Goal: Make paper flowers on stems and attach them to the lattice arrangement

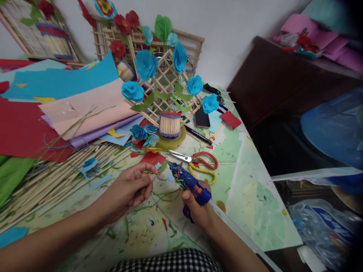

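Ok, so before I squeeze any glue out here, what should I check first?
1. Grip on the gun: the right hand wraps the handle of the glue gun. Ok.
2. Piece held: the left hand pinches a thin stem. Ok.
3. Skin off the hot tip: the left fingertips are apart from the nozzle, though close. Ok, but mind them.
4. Gun warmed up: cannot tell.
5. Scissors lie just beyond the gun, touching neither hand. Ok.
6. Phone lies well back from the nozzle. Ok.
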{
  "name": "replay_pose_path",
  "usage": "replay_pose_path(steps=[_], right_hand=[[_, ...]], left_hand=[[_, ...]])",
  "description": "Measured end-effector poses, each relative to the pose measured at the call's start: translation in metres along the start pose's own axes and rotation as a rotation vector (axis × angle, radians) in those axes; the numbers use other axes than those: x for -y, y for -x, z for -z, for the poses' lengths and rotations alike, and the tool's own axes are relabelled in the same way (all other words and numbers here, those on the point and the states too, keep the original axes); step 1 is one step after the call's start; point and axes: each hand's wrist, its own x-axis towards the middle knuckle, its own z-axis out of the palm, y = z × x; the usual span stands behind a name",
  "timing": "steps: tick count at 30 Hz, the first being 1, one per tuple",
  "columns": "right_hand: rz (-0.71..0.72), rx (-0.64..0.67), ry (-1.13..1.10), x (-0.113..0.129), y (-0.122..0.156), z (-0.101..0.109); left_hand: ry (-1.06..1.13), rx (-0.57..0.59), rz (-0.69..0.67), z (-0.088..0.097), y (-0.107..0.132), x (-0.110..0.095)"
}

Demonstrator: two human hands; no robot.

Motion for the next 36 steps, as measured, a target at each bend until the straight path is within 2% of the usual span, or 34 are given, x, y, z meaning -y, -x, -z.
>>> replay_pose_path(steps=[8,16,24,29,36], right_hand=[[-0.022,-0.037,0.037,0.0025,-0.0007,0.0030],[0.012,0.051,0.042,0.0036,0.0000,-0.0010],[-0.027,-0.078,0.061,0.0040,-0.0006,0.0034],[-0.023,-0.023,0.061,0.0056,-0.0009,0.0037],[0.059,0.057,0.007,0.0071,-0.0003,0.0006]], left_hand=[[-0.010,0.017,-0.009,0.0011,0.0003,0.0025],[-0.029,0.008,-0.027,0.0036,-0.0017,0.0010],[-0.033,0.014,-0.007,0.0030,-0.0003,0.0032],[-0.070,0.018,-0.005,0.0019,-0.0003,0.0036],[-0.055,0.019,-0.027,0.0045,-0.0031,0.0033]])
